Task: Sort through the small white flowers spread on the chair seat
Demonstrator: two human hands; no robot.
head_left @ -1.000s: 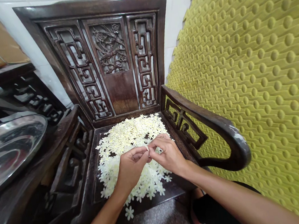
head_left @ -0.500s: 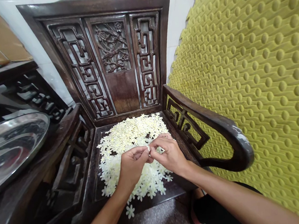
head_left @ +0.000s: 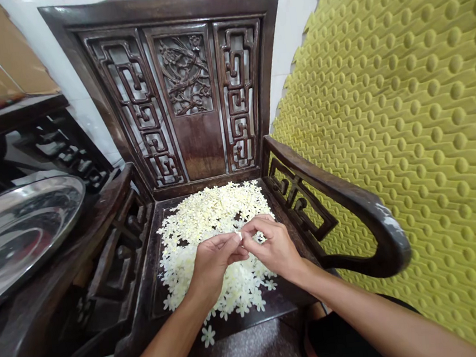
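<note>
One head-worn camera looks forward and down from above and behind the left grip (head_left: pixel 212 259) and right grip (head_left: pixel 274 246), close, facing the chair back (head_left: pixel 200 140) beyond them.

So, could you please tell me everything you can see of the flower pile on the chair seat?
The flower pile spreads loosely over the dark seat, partly hidden by the left hand and right hand. Its many small, star-like blossoms have separate petals, creamy yellow at the far side, whiter nearer. A few dark gaps show between them. One flower lies apart near the front edge. Their material is unclear.
</note>
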